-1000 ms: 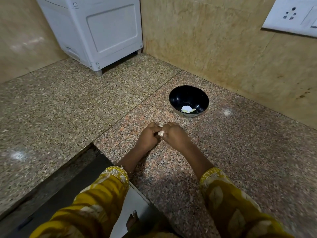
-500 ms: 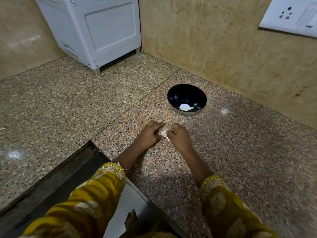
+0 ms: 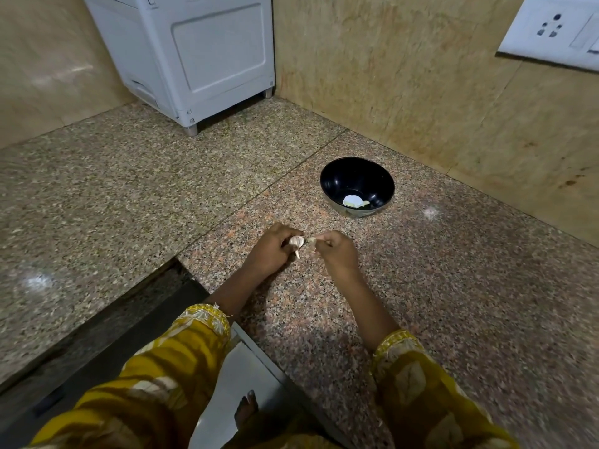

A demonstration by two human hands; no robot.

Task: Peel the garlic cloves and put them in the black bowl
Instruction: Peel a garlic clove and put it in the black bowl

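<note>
My left hand (image 3: 270, 251) pinches a pale garlic clove (image 3: 296, 244) just above the granite counter. Beside it, my right hand (image 3: 337, 254) pinches a small piece of garlic skin (image 3: 312, 241), a short gap away from the clove. The black bowl (image 3: 337, 179) stands on the counter beyond my hands, toward the wall. A pale peeled garlic clove (image 3: 353, 201) lies at its bottom.
A white appliance (image 3: 194, 56) on short feet stands in the back corner. A wall socket plate (image 3: 554, 30) is at upper right. The counter edge (image 3: 259, 351) drops off near my left sleeve; tan walls (image 3: 421, 92) close the far side.
My hands were pressed together around the clove; now they have drawn slightly apart, the right hand pulling a piece of skin away from the clove held in the left.
</note>
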